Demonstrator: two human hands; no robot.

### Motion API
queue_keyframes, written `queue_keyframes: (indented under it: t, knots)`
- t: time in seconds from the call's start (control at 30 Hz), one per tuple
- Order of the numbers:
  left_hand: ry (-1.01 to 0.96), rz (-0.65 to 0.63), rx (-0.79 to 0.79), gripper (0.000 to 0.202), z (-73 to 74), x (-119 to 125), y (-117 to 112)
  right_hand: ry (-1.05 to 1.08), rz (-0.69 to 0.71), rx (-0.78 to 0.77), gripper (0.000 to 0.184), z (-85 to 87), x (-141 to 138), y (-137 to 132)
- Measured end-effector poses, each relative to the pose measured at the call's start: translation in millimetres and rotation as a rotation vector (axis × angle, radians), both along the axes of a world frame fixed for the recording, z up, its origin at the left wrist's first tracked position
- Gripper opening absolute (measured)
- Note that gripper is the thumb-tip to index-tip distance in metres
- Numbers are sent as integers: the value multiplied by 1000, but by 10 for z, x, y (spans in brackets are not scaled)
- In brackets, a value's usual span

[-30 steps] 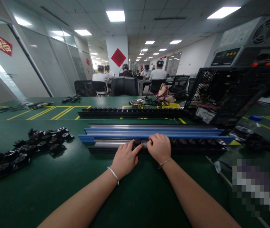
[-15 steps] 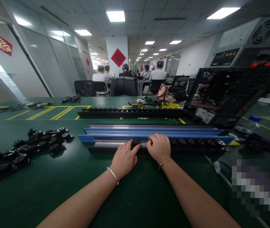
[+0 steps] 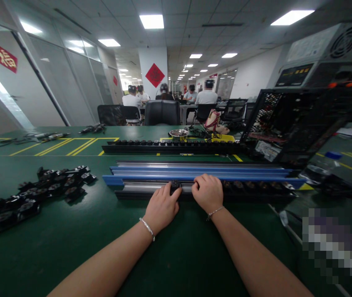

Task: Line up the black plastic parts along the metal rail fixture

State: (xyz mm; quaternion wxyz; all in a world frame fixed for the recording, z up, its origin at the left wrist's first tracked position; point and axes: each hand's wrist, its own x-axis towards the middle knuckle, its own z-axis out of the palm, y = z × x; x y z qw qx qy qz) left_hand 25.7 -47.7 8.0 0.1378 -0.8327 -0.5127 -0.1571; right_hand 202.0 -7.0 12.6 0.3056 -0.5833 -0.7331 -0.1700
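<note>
Between the thumb and fingers of my left hand (image 3: 162, 208) is a small black part (image 3: 175, 186), set in the channel of the nearest rail (image 3: 138, 188). This rail is long and dark with a shiny grey inside. To the right, my right hand (image 3: 208, 193) rests on the same rail with its fingers curled; whatever they grip is hidden. Several black parts with round centres (image 3: 250, 185) sit in a row in the rail beyond my right hand. Directly behind lies a blue rail (image 3: 114, 180), parallel to the near one.
Loose black parts (image 3: 55, 185) are heaped on the green table (image 3: 70, 247) at left. Another dark rail (image 3: 126, 149) filled with parts lies farther back, near a metal bowl (image 3: 178, 133). An open computer case (image 3: 275, 123) and a bottle (image 3: 322, 165) stand at right.
The small black part and my left fingertips have shifted very slightly left along the rail. My right hand has stayed in place. Another person's hand now shows at the right edge.
</note>
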Motion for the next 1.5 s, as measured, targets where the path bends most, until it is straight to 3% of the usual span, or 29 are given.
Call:
queue_keyframes:
  t: [0.33, 0.57, 1.5]
  knots:
    - [19, 49, 18, 40, 6, -4, -29, 14, 3, -3, 13, 7, -4, -7]
    - [-9, 45, 26, 52, -9, -19, -21, 9, -9, -25, 15, 6, -3, -4]
    - [0, 138, 45, 43, -4, -95, -21, 11, -5, -7, 12, -4, -3, 2]
